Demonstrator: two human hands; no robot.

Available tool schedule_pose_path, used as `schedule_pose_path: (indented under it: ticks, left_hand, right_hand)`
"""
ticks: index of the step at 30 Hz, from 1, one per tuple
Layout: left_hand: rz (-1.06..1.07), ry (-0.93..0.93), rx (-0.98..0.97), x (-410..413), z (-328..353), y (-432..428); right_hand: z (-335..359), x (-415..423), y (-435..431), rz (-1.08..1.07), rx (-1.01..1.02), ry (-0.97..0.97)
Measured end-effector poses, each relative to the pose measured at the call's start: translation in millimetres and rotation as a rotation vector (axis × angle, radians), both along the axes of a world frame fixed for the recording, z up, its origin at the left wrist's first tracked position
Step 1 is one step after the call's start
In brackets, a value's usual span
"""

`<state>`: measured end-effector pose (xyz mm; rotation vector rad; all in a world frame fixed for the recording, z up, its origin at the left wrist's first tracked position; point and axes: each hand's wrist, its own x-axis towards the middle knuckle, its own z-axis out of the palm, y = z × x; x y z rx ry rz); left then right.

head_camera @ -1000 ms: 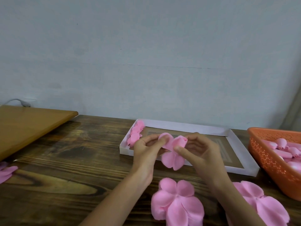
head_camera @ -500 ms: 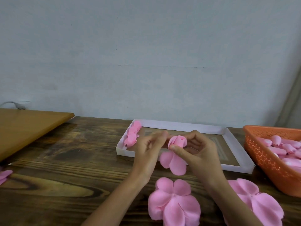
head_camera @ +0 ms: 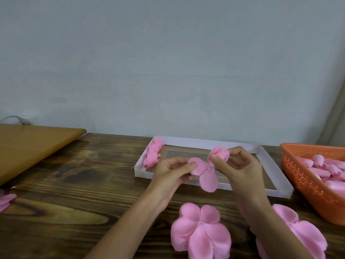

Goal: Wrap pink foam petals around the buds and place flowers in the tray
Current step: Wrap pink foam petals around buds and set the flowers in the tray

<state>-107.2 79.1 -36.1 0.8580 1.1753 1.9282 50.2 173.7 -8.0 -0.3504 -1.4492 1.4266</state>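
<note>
Above the near edge of the white tray, both hands work one pink foam flower. My right hand pinches the bud, around which some petals are wrapped. My left hand pinches a loose petal of the same piece, pulled out to the left. Another petal hangs down free between the hands. Several finished pink flowers lie in the tray's left end.
Two flat pink petal sets lie on the dark wooden table, one near the front middle and one under my right forearm. An orange basket of pink buds stands at the right. A light wooden board lies at the left, more petals beside it.
My left hand has drawn a petal out to the left and slightly down. My right hand has lifted the bud a little up and to the right.
</note>
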Motion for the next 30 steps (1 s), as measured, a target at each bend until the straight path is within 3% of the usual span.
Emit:
schedule_pose_path:
  ticks: [2, 6, 10, 17, 20, 24, 30]
  left_hand:
    - [0.047, -0.041, 0.040, 2, 2, 2]
    - [0.164, 0.121, 0.063, 11, 6, -1]
    - [0.232, 0.239, 0.092, 17, 5, -2]
    - [0.104, 0.221, 0.112, 10, 6, -2]
    - [0.031, 0.068, 0.127, 5, 8, -4]
    - [0.103, -0.207, 0.125, 5, 5, 0]
    - [-0.079, -0.516, 0.093, 27, -3, 9]
  right_hand:
    - [1, 0, 0, 0.010, 0.082, -0.073]
    - [2, 0, -7, -0.018, 0.268, -0.193]
    - [2, -1, -14, -0.025, 0.278, -0.206]
    - [4, -1, -14, 0.042, 0.240, -0.202]
    - [5, -1, -12, 0.039, 0.207, -0.189]
    - [5, -5, -18, 0.116, 0.146, -0.167]
    - [-12, -20, -31, 0.178, 0.210, -0.204]
